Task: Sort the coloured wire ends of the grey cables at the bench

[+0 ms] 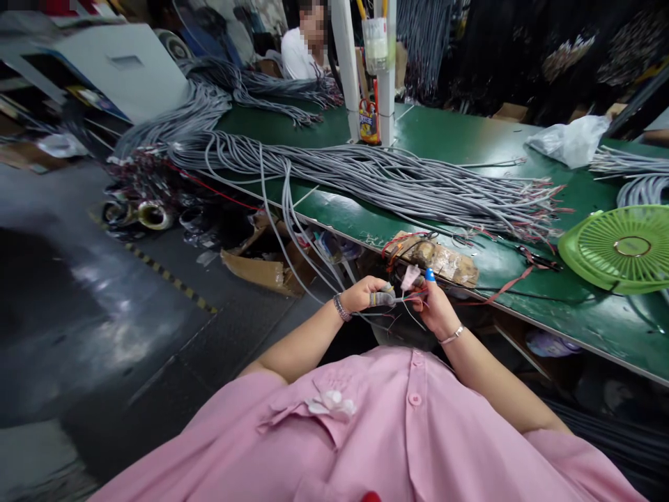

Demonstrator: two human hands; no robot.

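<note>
While the left hand [367,294] clasps grey cable [399,300], the right hand [435,307] pinches its reddish wires [411,298]

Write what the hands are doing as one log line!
left hand: holding gray cable | right hand: holding its thin wires | green table: long cable bundle, green fan

Along the counter [444,143], a cable bundle [366,174]; behind it, a post [345,56]. At right, a fan [617,254] near, a plastic bag [569,141] far. On the near edge, a block [449,265], just beyond the hands [437,310]. Below, left, a cardboard box [256,270].
</note>
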